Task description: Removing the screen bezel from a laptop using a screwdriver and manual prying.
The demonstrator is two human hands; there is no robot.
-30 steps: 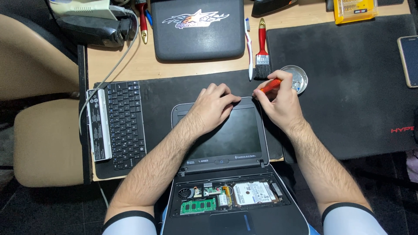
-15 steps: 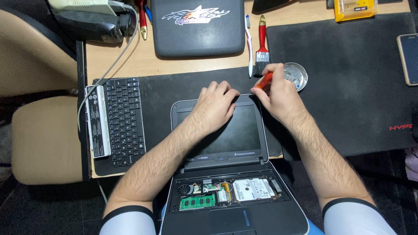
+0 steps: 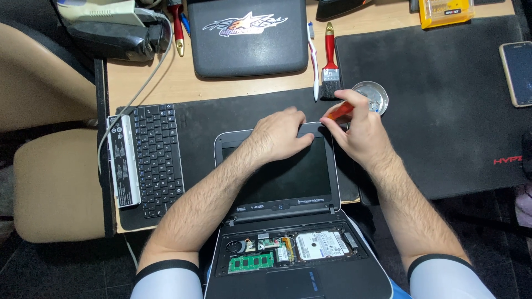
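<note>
Now right fingers (image 3: 354, 108) clenched around orange screwdriver (image 3: 339, 111), left fingers (image 3: 292, 123) released on laptop lid (image 3: 277, 177).

dark blank rectangular laptop screen (image 3: 282, 174) at centre; black phone screen (image 3: 519, 73) at right edge; yellow rectangular package (image 3: 446, 12) upper right.

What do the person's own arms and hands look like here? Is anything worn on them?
Both forearms are bare and hairy. The left hand and right hand wear no gloves, and no rings or watch show. Near each elbow sits a pale blue-white short sleeve edged with a dark band.
</note>
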